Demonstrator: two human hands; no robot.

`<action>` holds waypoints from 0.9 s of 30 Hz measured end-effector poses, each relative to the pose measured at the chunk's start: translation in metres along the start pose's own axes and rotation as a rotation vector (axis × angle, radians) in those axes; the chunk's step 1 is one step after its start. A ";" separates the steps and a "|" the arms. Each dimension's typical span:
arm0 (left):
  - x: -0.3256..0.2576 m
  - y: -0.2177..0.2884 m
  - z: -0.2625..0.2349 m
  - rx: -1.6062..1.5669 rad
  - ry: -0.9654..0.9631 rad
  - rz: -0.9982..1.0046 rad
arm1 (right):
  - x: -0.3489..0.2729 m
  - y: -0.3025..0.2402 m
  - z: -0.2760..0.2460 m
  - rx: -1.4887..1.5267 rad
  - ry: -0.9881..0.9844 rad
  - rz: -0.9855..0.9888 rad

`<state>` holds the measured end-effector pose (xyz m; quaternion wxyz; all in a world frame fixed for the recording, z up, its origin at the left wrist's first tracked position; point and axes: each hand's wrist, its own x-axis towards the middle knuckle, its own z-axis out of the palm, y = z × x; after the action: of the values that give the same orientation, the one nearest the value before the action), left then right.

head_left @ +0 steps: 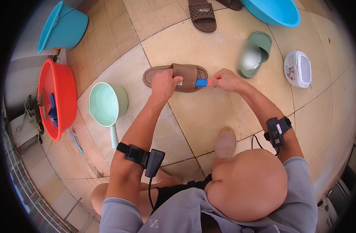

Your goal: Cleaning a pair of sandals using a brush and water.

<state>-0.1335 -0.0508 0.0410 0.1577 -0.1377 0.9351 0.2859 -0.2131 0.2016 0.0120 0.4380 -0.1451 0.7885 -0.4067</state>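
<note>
A brown slide slipper (187,72) lies on the tiled floor ahead of me, its toe opening toward the right. My left hand (163,83) is closed on it from the near side, with the thumb against the strap. My right hand (225,80) pinches a slim blue-and-pink tool (201,82), whose blue part lies at the strap's right edge. Whether that tool has bristles I cannot make out. Just right of my right hand rests a green slipper (265,42), partly covered by a blurred white patch.
On the left stand a pale green dipper (108,103), a red basin (65,101) holding dark items, and a blue bucket (71,29). A thin blue object (77,143) lies nearby. Farther off are another brown slipper (202,17) and a blue basin (275,13). A white container (292,70) sits right.
</note>
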 end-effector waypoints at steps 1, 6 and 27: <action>0.002 0.009 0.007 0.064 0.028 0.025 | -0.010 0.005 -0.025 -0.061 0.004 0.060; 0.003 0.008 0.002 0.097 -0.021 -0.057 | 0.009 -0.029 0.021 -0.140 -0.038 -0.026; 0.006 0.006 0.010 0.173 0.002 -0.032 | -0.004 0.036 -0.010 0.224 0.268 0.151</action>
<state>-0.1391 -0.0412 0.0331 0.1727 -0.1389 0.9541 0.2013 -0.2143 0.2320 -0.0100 0.3717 0.0196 0.7980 -0.4739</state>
